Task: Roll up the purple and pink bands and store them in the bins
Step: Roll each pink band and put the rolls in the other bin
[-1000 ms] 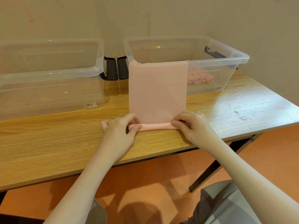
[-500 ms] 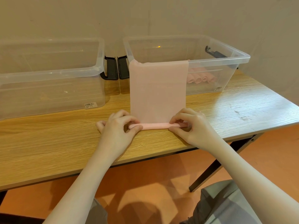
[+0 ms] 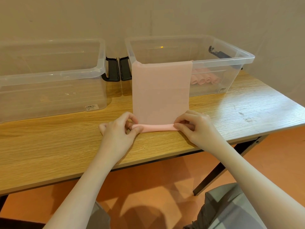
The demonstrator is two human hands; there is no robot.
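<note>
A pink band [image 3: 160, 90] hangs from the front rim of the right clear bin [image 3: 234, 63] and runs down onto the table, where its near end is rolled into a thin tube. My left hand [image 3: 118, 129] pinches the tube's left end between thumb and curled fingers. My right hand [image 3: 196, 126] pinches the right end the same way. Several rolled pink bands [image 3: 203, 79] lie inside the right bin. The left clear bin [image 3: 49, 76] looks to hold nothing. No purple band is in sight.
Both bins stand side by side at the back of the wooden table [image 3: 57, 142], their black latches [image 3: 118, 68] almost touching. A wall stands right behind them. The table's front edge runs just below my wrists, above an orange floor.
The rolled end has moved slightly away from me, with a little more band wound in. Both hands kept their pinch on its ends.
</note>
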